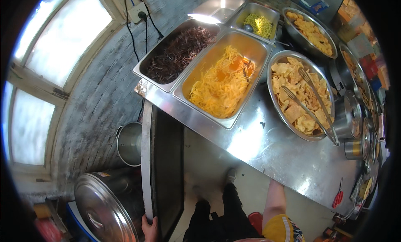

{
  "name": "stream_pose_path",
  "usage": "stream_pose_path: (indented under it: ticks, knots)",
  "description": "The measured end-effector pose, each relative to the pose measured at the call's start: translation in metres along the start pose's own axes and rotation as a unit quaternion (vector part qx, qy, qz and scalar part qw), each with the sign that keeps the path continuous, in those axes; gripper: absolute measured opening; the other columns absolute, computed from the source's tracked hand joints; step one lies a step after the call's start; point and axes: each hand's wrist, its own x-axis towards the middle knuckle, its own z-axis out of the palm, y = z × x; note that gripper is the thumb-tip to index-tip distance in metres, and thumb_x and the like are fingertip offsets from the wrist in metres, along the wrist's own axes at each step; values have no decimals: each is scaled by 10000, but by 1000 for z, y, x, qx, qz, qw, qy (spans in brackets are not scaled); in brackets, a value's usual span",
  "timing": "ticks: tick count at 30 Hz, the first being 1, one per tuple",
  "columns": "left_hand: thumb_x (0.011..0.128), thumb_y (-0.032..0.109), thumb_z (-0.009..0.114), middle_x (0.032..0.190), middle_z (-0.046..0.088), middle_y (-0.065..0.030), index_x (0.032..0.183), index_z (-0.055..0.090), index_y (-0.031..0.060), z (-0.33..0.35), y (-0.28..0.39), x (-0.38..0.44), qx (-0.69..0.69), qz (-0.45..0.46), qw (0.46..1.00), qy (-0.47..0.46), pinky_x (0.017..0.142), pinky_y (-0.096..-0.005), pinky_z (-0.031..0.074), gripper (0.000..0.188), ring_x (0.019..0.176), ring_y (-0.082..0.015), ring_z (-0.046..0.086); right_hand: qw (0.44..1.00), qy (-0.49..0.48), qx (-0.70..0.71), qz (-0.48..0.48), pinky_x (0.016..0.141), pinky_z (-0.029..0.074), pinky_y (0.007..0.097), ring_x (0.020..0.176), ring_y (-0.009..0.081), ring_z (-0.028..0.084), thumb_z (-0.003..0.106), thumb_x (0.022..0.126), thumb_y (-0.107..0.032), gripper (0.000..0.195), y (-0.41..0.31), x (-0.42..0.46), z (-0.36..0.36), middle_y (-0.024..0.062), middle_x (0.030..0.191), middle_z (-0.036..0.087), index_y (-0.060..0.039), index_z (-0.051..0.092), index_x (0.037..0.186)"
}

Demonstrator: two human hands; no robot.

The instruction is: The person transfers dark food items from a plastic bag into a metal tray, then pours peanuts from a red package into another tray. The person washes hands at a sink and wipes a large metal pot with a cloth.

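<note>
My left hand grips the edge of an open door, thumb and fingers on either side of its pale rim. The door has a dark inner face and stands below the steel counter, perhaps belonging to an under-counter refrigerator. My right forearm reaches beneath the counter's front edge, and that hand is hidden there. Above on the counter sit a steel pan of yellow shreds in orange liquid and a pan of dark brown strips. A steel bowl of crisp fried sheets has metal tongs lying across it.
A lidded steel pot and a metal bucket stand by the brick wall, left of the door. Red-handled scissors lie near the counter's right end. Farther back are a pan of chopped green food and a bowl of fried pieces.
</note>
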Motion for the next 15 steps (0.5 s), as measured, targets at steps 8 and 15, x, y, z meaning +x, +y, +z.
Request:
stream_pose_path:
  ticks: [8,15]
  knots:
    - [760,349,685,1039,601,-274,1126,534,-35,7,-71,13,39,65,997,-25,838,-425,466,552,986,-411,584,988,-129,87,-20,555,520,348,616,204,586,552,840,-61,54,21,-80,-25,82,770,570,-54,530,889]
    - [785,371,669,999,595,-282,1064,532,-28,33,-50,-32,39,65,997,5,800,-474,462,505,939,-441,570,841,-497,-211,18,572,516,278,663,163,625,627,830,-109,208,54,-217,-47,94,841,646,-13,595,1012]
